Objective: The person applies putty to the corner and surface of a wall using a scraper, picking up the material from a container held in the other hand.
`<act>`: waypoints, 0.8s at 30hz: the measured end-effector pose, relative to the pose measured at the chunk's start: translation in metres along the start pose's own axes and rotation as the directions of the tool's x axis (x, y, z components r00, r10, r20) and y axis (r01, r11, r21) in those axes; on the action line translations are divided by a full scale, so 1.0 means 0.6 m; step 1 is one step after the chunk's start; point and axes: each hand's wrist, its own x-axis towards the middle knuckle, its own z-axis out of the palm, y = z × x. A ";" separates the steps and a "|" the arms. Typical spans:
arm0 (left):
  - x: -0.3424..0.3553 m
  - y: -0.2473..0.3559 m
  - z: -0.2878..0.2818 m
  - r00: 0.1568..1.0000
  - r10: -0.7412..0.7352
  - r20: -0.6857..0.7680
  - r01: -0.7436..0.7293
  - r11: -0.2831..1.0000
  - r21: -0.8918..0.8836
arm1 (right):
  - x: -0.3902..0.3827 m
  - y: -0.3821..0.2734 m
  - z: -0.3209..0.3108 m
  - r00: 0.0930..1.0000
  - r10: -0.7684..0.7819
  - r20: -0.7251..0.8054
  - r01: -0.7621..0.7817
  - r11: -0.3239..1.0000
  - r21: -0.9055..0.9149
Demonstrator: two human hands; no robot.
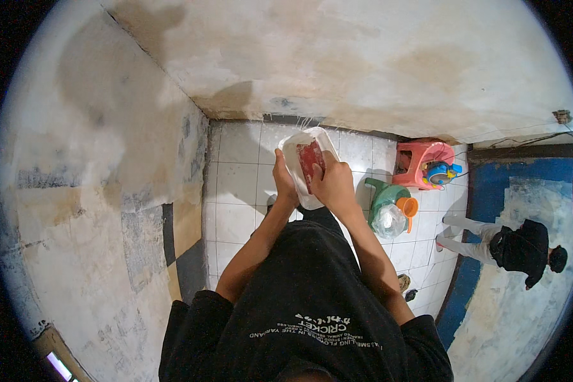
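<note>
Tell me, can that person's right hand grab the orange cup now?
Probably not: the right hand is gripping the red tool over the white tray, and the orange cup sits apart, off to the right.

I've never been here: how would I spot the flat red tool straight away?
Start at the white-tiled floor; mid-picture above it is a white tray, the left hand at its left edge. In the tray, the right hand holds the red tool. Its dull red, streaked with white, sets it apart from the pale tray and the pink stool farther right.
</note>
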 end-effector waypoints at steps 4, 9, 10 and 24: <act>0.000 -0.004 0.000 0.999 0.002 -0.032 -0.004 0.999 -0.043 | -0.002 -0.008 -0.024 0.999 0.038 0.014 -0.038 0.998 -0.042; -0.007 -0.006 0.000 0.998 0.045 -0.035 -0.041 0.993 0.112 | 0.018 -0.016 -0.045 1.000 0.014 -0.015 -0.017 0.979 -0.201; -0.008 -0.005 0.002 0.998 0.053 -0.029 -0.049 0.991 0.121 | 0.024 -0.021 -0.047 1.000 -0.005 -0.017 0.001 0.973 -0.230; 0.020 -0.002 -0.011 0.988 0.152 0.009 -0.151 0.973 0.175 | 0.070 -0.048 -0.034 0.967 -0.237 0.097 0.256 0.905 -0.338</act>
